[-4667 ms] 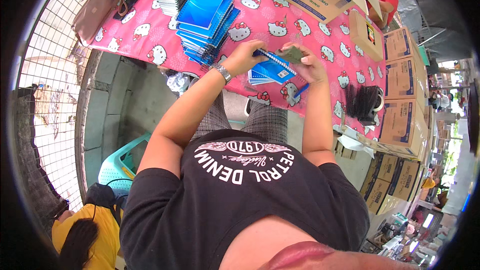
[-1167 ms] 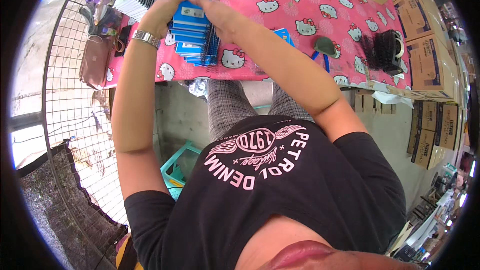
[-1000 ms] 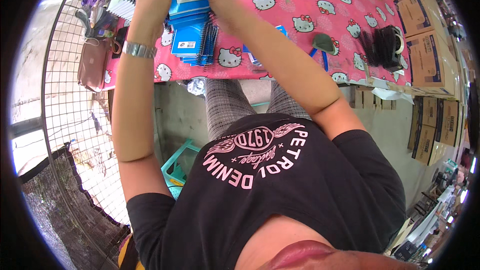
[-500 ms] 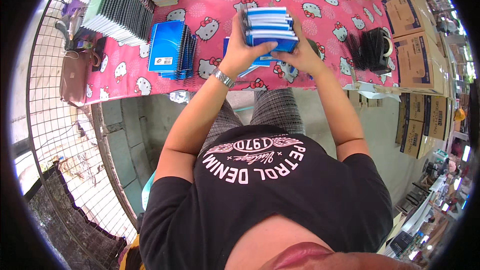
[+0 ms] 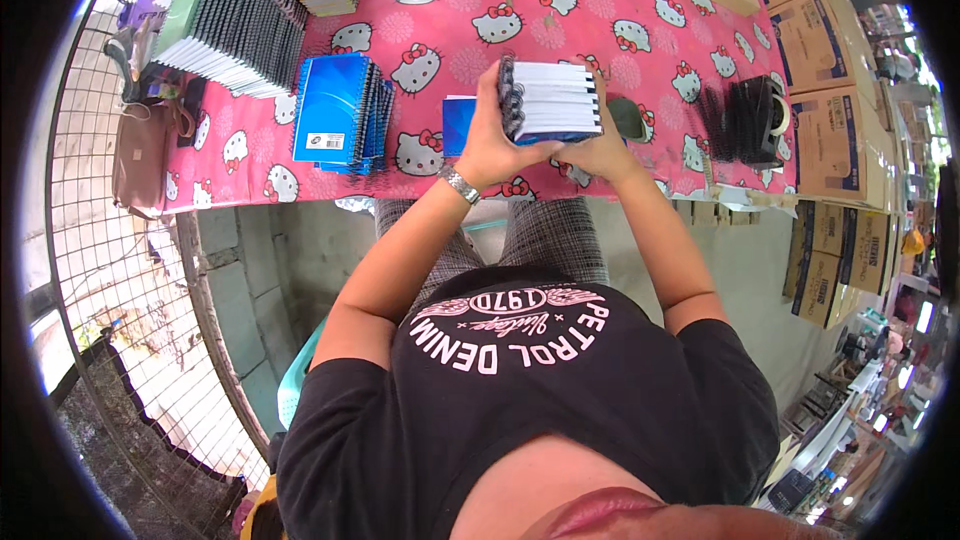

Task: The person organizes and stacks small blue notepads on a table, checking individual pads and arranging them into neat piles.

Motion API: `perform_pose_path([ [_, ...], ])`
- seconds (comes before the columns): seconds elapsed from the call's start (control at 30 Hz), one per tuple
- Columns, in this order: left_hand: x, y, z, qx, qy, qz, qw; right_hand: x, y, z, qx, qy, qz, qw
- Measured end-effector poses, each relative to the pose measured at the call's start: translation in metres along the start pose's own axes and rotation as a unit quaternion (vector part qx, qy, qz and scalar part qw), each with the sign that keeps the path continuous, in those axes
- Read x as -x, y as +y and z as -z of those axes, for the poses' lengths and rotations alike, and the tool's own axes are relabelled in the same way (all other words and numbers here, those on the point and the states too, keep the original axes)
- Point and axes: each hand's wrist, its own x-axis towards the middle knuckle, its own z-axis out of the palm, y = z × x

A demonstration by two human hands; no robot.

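A block of blue-covered spiral notebooks (image 5: 556, 98) stands between my two hands just above the near part of the table, page edges facing up. My left hand (image 5: 488, 145) grips its left side, where the dark wire coils run. Around the right side wraps my right hand (image 5: 602, 152), its fingers partly hidden behind the block. Both thumbs press along the near face. Beside my left hand a blue cover (image 5: 458, 126) lies on the table, partly covered by that hand. Further left sits a short pile of blue spiral notebooks (image 5: 333, 112). A dark green object (image 5: 627, 119) rests right of the block.
Tall stacks of spiral notebooks (image 5: 235, 25) fill the far left of the pink patterned table (image 5: 440, 30). Loose black coils (image 5: 716, 123) and a black tape dispenser (image 5: 758, 125) lie to the right. Cardboard boxes (image 5: 830, 135) line the right edge; a brown bag (image 5: 140, 155) is at left.
Both hands have come slightly nearer and lower with the notebooks. The block has turned upright and tightened, so white page edges show where uneven blue and white layers were.
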Motion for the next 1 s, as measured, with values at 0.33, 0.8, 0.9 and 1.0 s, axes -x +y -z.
perform_pose_path([
  [0.33, -0.011, 0.090, 0.059, -0.106, 0.106, -0.130, 0.980, -0.058, -0.135, -0.017, 0.084, -0.057, 0.003, 0.995],
  [0.8, 0.082, 0.019, 0.414, 0.021, 0.087, 0.438, 0.894, -0.108, -0.094, -0.122, -0.081, -0.034, -0.156, 0.984],
  [0.9, 0.070, -0.007, 0.420, -0.016, 0.021, 0.475, 0.880, -0.105, -0.091, -0.134, -0.072, -0.041, -0.189, 0.978],
  [1.0, 0.059, -0.018, 0.440, -0.179, -0.050, 0.462, 0.867, -0.101, -0.079, -0.141, -0.056, -0.044, -0.192, 0.979],
])
